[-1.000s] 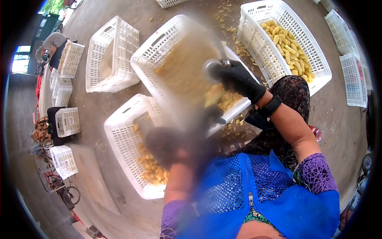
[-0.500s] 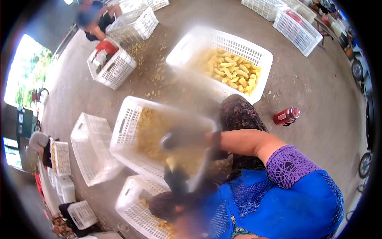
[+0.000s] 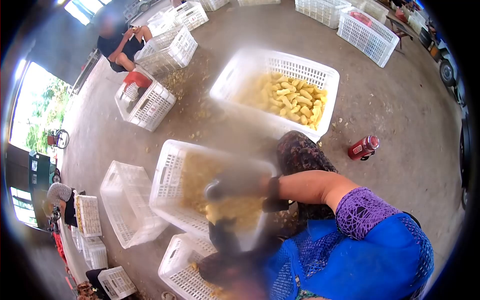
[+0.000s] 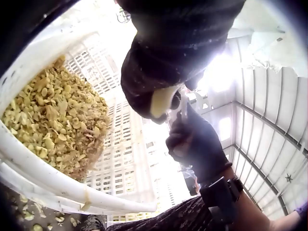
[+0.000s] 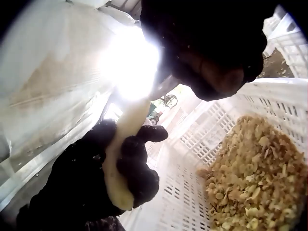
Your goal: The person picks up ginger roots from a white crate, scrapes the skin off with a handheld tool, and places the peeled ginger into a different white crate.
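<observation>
In my left hand [image 5: 77, 178], gloved in black, I grip a long, pale yellow peeled piece [image 5: 118, 168], like a root or tuber. The fingers curl around its middle, and its upper end sticks out. My right hand [image 4: 199, 144], also black-gloved, holds a tool [image 4: 184, 103] with a shiny part close to the piece; blur and glare hide its kind. Both hands are over a white crate [image 3: 167, 180] of thin yellowish shavings [image 5: 255, 178]. In the head view, a smudge blurs the right hand and tool.
Beyond my knee stands a white crate [image 3: 327, 80] of peeled yellow pieces [image 3: 300, 97]. Another crate [image 3: 175, 265] is at lower left, beside a whitish one [image 3: 127, 205]. A red bottle [image 3: 363, 148] stands on the floor at right. A person [image 3: 117, 45] sits near crates at far left.
The head view has turned, so the crates appear shifted and the red bottle is fully visible. Both hands stay over the shavings crate, with the right hand and tool nearer the left hand.
</observation>
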The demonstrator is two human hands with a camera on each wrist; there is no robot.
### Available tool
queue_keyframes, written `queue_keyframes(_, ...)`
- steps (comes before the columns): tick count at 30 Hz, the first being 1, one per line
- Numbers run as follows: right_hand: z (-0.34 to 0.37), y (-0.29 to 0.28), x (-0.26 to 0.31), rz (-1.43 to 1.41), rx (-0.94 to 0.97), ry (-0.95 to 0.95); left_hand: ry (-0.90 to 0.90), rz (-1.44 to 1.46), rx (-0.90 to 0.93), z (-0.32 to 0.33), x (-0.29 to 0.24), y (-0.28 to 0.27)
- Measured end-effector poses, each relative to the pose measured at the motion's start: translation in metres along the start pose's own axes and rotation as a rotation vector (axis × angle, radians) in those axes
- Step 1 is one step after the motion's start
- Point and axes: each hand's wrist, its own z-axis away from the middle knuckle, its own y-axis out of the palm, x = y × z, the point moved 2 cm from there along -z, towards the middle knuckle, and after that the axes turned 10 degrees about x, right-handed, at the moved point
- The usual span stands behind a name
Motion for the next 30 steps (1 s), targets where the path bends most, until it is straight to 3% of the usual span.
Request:
queue_keyframes(1, 0.000, -0.001, 0.005, 0.118, 0.012, 0.017, -0.004, -0.002, -0.005, 0.001, 0.006, -0.004)
queue_keyframes(2, -0.005, 0.002, -0.005, 0.119, 0.014, 0.016, -0.008, 0.202, -0.031, 0.000, 0.010, -0.005)
queue_keyframes(3, -0.011, 0.007, -0.019, -0.071, 0.031, 0.010, -0.012, 0.406, -0.056, 0.001, 0.013, -0.005)
queue_keyframes(4, -0.015, 0.011, -0.032, -0.261, 0.046, 0.006, -0.012, 0.407, -0.056, 0.001, 0.015, -0.005)
queue_keyframes(6, -0.014, 0.011, -0.029, -0.284, 0.065, 0.036, 0.257, -0.390, -0.072, 0.002, 0.003, 0.000)
queue_keyframes(7, -0.015, 0.010, -0.029, -0.308, 0.089, 0.064, 0.258, -0.386, -0.073, 0.002, -0.001, 0.002)
queue_keyframes(9, -0.026, 0.015, -0.041, -0.326, 0.121, 0.026, -0.070, 0.472, -0.016, 0.005, -0.022, 0.013)
queue_keyframes(10, -0.032, 0.020, -0.047, -0.350, 0.151, -0.011, -0.066, 0.478, -0.030, 0.006, -0.025, 0.014)
queue_keyframes(12, -0.034, 0.024, -0.047, -0.365, 0.180, 0.004, -0.007, 0.108, 0.017, 0.009, -0.034, 0.022)
queue_keyframes(13, -0.033, 0.026, -0.048, -0.368, 0.186, 0.024, -0.113, 0.312, -0.007, 0.010, -0.037, 0.025)
queue_keyframes(14, -0.032, 0.027, -0.048, -0.367, 0.196, 0.046, -0.114, 0.317, -0.014, 0.009, -0.033, 0.022)
queue_keyframes(16, -0.028, 0.028, -0.048, -0.366, 0.211, 0.080, -0.130, 0.021, 0.165, 0.005, -0.023, 0.017)
queue_keyframes(20, -0.026, 0.031, -0.050, -0.369, 0.222, 0.110, -0.192, 0.137, 0.150, 0.004, -0.014, 0.015)
queue_keyframes(22, -0.032, 0.033, -0.055, -0.406, 0.265, 0.141, 0.061, -0.116, 0.245, -0.002, 0.007, 0.007)
queue_keyframes(23, -0.030, 0.034, -0.049, -0.405, 0.266, 0.143, 0.059, -0.114, 0.244, -0.002, 0.007, 0.009)
queue_keyframes(25, -0.022, 0.033, -0.037, -0.489, 0.096, 0.059, 0.065, 0.283, 0.172, -0.003, 0.010, 0.016)
queue_keyframes(26, -0.021, 0.032, -0.036, -0.489, 0.102, 0.065, 0.061, 0.286, 0.166, -0.003, 0.007, 0.018)
queue_keyframes(29, -0.023, 0.030, -0.037, -0.437, 0.138, 0.047, 0.068, 0.006, 0.211, -0.003, 0.006, 0.013)
queue_keyframes(30, -0.025, 0.028, -0.036, -0.269, 0.037, -0.213, 0.050, -0.125, 0.211, -0.004, 0.006, 0.010)
